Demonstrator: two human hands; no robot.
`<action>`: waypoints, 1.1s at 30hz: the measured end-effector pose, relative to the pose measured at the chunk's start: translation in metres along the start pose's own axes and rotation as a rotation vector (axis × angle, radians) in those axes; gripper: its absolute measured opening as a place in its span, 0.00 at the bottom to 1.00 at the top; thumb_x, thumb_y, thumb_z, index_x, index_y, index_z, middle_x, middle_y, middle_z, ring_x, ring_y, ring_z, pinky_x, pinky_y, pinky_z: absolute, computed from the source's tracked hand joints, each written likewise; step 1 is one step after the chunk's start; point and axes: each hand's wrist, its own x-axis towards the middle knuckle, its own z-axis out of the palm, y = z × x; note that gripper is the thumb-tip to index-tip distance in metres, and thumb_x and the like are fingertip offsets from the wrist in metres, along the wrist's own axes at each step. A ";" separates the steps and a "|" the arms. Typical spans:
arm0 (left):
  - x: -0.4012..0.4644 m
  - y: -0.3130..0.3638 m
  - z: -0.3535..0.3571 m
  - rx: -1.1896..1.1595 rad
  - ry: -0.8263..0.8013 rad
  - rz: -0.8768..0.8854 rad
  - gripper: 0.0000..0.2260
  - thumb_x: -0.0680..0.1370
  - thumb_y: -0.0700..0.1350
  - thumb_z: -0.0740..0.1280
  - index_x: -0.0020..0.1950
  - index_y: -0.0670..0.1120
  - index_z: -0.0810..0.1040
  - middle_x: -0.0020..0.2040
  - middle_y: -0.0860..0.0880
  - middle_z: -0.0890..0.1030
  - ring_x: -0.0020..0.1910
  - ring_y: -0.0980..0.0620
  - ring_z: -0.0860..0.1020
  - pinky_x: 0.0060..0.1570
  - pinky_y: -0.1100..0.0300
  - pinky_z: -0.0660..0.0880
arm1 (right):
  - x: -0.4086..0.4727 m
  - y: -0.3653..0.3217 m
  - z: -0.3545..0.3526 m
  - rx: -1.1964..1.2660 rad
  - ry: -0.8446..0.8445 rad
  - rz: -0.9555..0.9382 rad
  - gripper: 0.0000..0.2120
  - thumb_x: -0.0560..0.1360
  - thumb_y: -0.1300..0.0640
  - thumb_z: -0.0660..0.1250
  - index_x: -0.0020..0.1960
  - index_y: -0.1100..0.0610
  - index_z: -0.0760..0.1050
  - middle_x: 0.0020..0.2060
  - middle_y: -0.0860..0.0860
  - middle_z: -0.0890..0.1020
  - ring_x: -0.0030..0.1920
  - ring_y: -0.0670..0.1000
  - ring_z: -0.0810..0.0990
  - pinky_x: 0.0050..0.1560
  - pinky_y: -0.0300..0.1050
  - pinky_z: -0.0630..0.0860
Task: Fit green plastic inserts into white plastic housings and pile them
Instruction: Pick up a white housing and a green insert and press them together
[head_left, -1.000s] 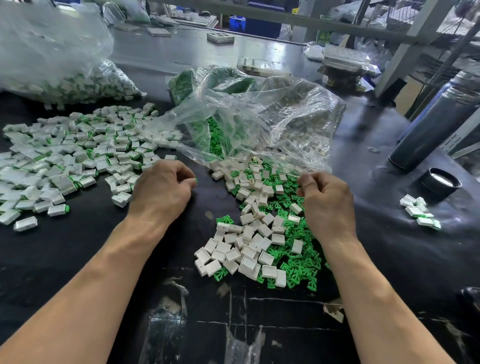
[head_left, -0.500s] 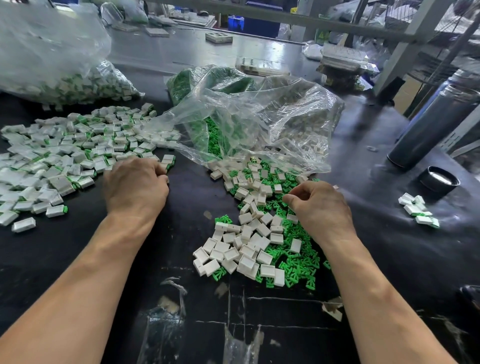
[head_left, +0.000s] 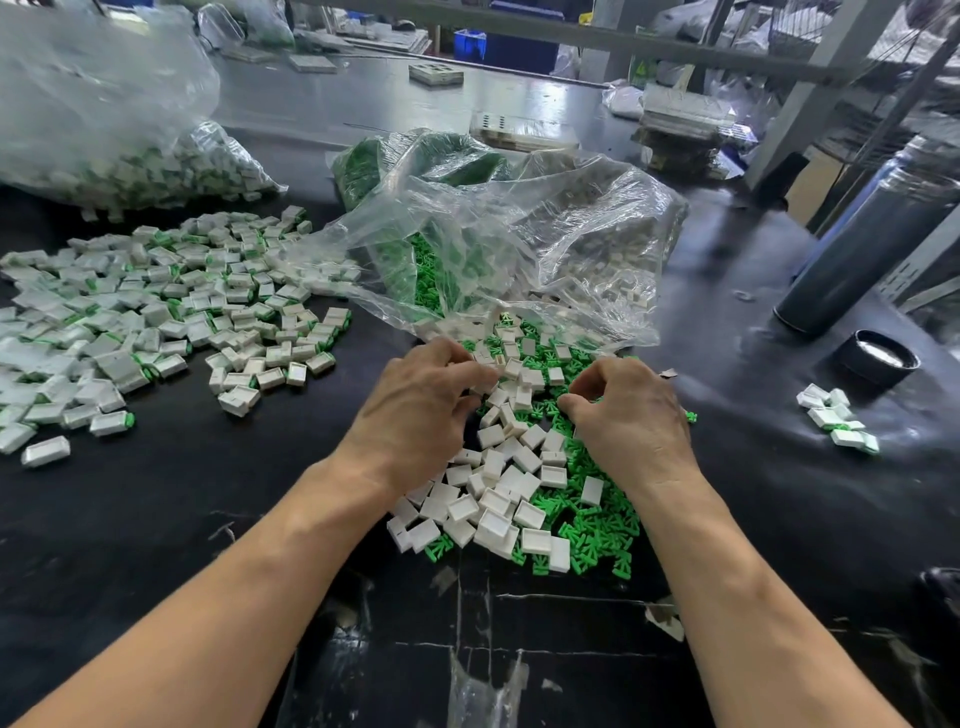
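Dozens of loose white housings (head_left: 511, 470) and green inserts (head_left: 597, 525) lie mixed on the black table (head_left: 208, 519) at the mouth of the clear bag (head_left: 519, 234); the left hand (head_left: 421, 410), at the edge of the finished pile (head_left: 156, 312) half a second ago, has swung back over them, fingertips curled onto a housing. The right hand (head_left: 631, 415) pinches among the inserts, though what it holds I cannot tell. Likely one unit was just dropped off and the next pair is being picked.
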 end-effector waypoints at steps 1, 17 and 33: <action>0.000 0.001 0.000 -0.004 0.011 -0.001 0.15 0.81 0.45 0.69 0.67 0.57 0.80 0.61 0.54 0.76 0.60 0.54 0.73 0.62 0.58 0.67 | 0.000 -0.001 0.001 0.011 0.010 -0.006 0.06 0.77 0.49 0.75 0.46 0.49 0.80 0.45 0.47 0.81 0.49 0.53 0.80 0.50 0.47 0.73; -0.005 0.007 -0.011 -0.301 0.164 -0.180 0.10 0.76 0.45 0.75 0.51 0.57 0.77 0.42 0.60 0.79 0.43 0.67 0.77 0.43 0.75 0.72 | -0.008 -0.007 0.001 0.493 0.043 -0.097 0.05 0.81 0.56 0.70 0.54 0.47 0.82 0.45 0.44 0.84 0.46 0.50 0.86 0.54 0.56 0.83; -0.006 0.021 -0.019 -1.141 0.102 -0.244 0.10 0.78 0.38 0.70 0.58 0.48 0.83 0.49 0.44 0.87 0.48 0.45 0.86 0.53 0.49 0.84 | -0.016 -0.016 0.005 0.744 0.012 -0.230 0.05 0.79 0.57 0.74 0.48 0.47 0.84 0.41 0.39 0.86 0.43 0.40 0.82 0.43 0.30 0.75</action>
